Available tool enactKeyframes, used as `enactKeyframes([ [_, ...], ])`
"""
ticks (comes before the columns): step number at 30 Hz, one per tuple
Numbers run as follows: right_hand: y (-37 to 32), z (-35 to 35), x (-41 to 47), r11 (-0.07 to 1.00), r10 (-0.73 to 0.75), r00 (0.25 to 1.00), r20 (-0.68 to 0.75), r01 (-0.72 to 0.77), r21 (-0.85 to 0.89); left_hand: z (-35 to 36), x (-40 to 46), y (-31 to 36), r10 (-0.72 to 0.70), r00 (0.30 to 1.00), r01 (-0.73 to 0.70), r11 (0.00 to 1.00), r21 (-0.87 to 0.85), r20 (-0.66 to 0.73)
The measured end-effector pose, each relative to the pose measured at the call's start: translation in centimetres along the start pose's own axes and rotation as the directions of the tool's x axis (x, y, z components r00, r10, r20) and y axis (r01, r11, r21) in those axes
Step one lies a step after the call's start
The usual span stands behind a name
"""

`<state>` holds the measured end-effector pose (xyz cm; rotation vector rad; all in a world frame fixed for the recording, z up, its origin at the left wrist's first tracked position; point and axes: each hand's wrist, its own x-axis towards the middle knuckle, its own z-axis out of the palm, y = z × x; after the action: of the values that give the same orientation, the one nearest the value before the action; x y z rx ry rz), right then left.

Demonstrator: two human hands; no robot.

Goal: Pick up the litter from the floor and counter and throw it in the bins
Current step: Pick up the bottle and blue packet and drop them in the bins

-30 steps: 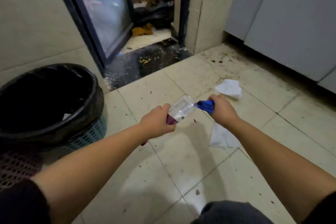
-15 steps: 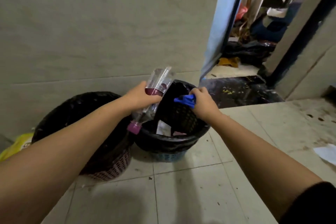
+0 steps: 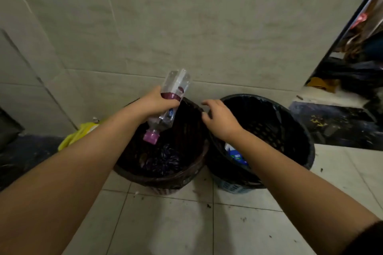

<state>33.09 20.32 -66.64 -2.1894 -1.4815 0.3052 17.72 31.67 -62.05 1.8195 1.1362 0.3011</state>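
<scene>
Two bins (image 3: pixel 161 180) (image 3: pixel 290 109) stand on the tiled floor (image 3: pixel 186 223) against the wall (image 3: pixel 186 27). My left hand (image 3: pixel 154 102) clamps its fingers on a bottle (image 3: pixel 170 105), cap down over the left bin. My right hand (image 3: pixel 219 119) hovers, fingers loosely apart, empty.

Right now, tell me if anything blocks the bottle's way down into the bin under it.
Nothing visible does. The left hand holds the bottle cap-down over the open mouth of the left bin. Only litter lies at the bin's bottom. The right hand hovers empty, off to the side by the rim between the bins.
</scene>
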Motion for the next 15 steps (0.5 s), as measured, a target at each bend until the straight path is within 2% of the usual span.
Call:
enactKeyframes([
  [1,-1.5,0.9,0.2,0.994,-0.098,0.995,0.008,0.098,-0.057,0.1,0.3,-1.2,-0.051,0.999,0.051,0.998,0.023,0.005],
  [3,-2.6,3.0,0.4,0.941,-0.189,0.969,0.158,0.224,-0.253,0.9,1.3,-4.0,-0.157,0.987,0.155,0.985,0.076,0.028],
  [5,-2.0,4.1,0.3,0.874,-0.132,0.938,0.322,0.263,-0.408,2.1,1.8,-6.3,-0.274,0.96,0.27,0.961,0.06,0.065],
  [6,-1.5,4.4,0.1,0.845,-0.119,0.928,0.353,0.282,-0.455,2.8,2.0,-7.1,-0.314,0.946,0.31,0.949,0.056,0.08],
  [8,-0.6,4.7,-0.3,0.804,-0.139,0.928,0.345,0.309,-0.508,4.2,2.8,-8.9,-0.381,0.919,0.372,0.922,0.104,0.095],
  [12,-0.1,5.1,-0.4,0.791,-0.193,0.932,0.307,0.333,-0.513,6.5,4.8,-11.4,-0.493,0.853,0.434,0.853,0.29,0.174],
  [15,-0.3,5.1,-0.4,0.794,-0.196,0.934,0.298,0.329,-0.511,8.3,6.5,-13.5,-0.54,0.807,0.403,0.799,0.445,0.239],
])
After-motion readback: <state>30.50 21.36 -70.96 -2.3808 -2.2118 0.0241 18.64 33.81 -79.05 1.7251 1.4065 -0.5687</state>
